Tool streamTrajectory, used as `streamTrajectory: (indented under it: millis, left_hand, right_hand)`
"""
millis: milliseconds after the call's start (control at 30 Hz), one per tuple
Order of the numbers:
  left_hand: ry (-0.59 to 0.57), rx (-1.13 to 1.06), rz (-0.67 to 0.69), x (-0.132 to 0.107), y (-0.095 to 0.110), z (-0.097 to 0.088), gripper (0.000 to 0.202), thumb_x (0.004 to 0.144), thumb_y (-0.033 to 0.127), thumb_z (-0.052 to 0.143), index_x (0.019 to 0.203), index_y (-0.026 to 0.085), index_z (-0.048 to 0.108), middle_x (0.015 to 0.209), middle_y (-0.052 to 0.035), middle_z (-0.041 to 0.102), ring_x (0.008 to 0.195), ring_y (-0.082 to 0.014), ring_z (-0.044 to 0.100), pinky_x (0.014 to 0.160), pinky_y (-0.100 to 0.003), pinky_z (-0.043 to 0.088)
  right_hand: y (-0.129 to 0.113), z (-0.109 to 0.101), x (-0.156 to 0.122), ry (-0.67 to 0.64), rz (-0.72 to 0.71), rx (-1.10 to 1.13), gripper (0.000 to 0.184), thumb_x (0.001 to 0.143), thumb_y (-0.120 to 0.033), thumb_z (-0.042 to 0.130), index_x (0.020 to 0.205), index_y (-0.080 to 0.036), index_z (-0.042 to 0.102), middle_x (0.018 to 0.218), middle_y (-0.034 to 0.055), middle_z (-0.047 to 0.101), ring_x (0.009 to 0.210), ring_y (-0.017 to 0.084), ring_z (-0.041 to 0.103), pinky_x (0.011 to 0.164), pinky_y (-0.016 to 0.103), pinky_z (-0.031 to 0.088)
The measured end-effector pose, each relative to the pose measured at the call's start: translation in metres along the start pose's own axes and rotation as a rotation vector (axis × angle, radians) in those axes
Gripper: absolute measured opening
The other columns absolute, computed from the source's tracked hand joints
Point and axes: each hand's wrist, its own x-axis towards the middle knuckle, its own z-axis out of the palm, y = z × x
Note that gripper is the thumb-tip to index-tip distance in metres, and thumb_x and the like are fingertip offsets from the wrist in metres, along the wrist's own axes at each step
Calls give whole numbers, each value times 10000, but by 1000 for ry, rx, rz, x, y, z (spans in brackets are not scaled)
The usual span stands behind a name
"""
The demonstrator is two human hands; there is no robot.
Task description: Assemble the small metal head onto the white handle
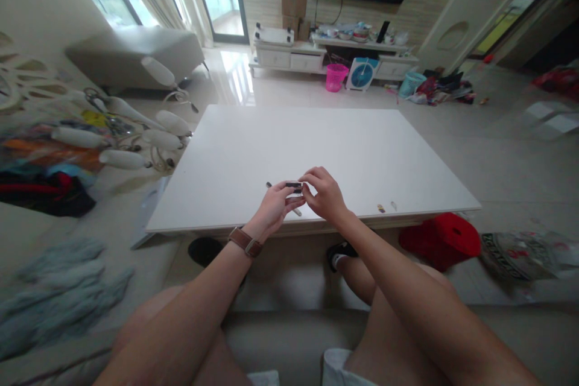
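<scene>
So both hands were up over the near edge of the white tabletop [344, 139], pinching the same little thing between them. The left hand [275, 205] had its fingers curled in, thumb and fingertips closed on the left end of a small dark object [294, 186]. The right hand [324, 194] was curled the same way, fingertips closed on the right end. It was a flat, dark, rectangular piece with a lighter edge, too small to say what it actually was. It sat just above the tabletop, held level between the two hands, not resting on the surface as far as I could see.

A thin pen-like stick [297, 212] lay on the tabletop right under the hands, slanted, with its ends poking out on either side of the left hand. There was a brown-strapped watch [245, 242] on the left wrist.

Off to the right near the front edge there were two tiny bits [381, 208] on the tabletop, well apart from the hands. A red stool-ish thing [446, 235] sat on the floor just below that corner. Way back by the TV stand were a pink basket [336, 76] and a blue fan [362, 73].
</scene>
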Motion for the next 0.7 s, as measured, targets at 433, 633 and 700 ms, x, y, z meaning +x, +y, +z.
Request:
streamTrajectory:
  millis: [433, 633, 700]
  left_hand:
    - [43, 4, 1, -2, 6, -3, 106, 861, 64, 540, 920, 89, 624, 991, -173, 730, 813, -233, 753, 735, -294, 600]
    - [66, -66, -23, -6, 13, -3, 117, 869, 110, 497, 900, 84, 606, 929, -180, 733, 781, -253, 754, 718, -313, 605]
    - [71, -75, -27, -7, 15, -2, 113, 864, 116, 499, 901, 85, 601, 922, -179, 732, 775, -254, 755, 711, -310, 605]
  right_hand:
    - [115, -2, -26, -294, 673, -285, 450, 848, -167, 480, 1286, -97, 554, 1343, 150, 580, 1228, 257, 542, 1070, 372, 413]
    - [132, 16, -57, -532, 655, -283, 624, 848, -195, 538, 1460, -126, 432, 1588, 126, 351, 1435, 268, 366, 1177, 384, 315]
    - [134, 19, -61, -577, 662, -295, 631, 867, -234, 537, 1480, -166, 406, 1622, 102, 283, 1455, 288, 330, 1170, 430, 329]
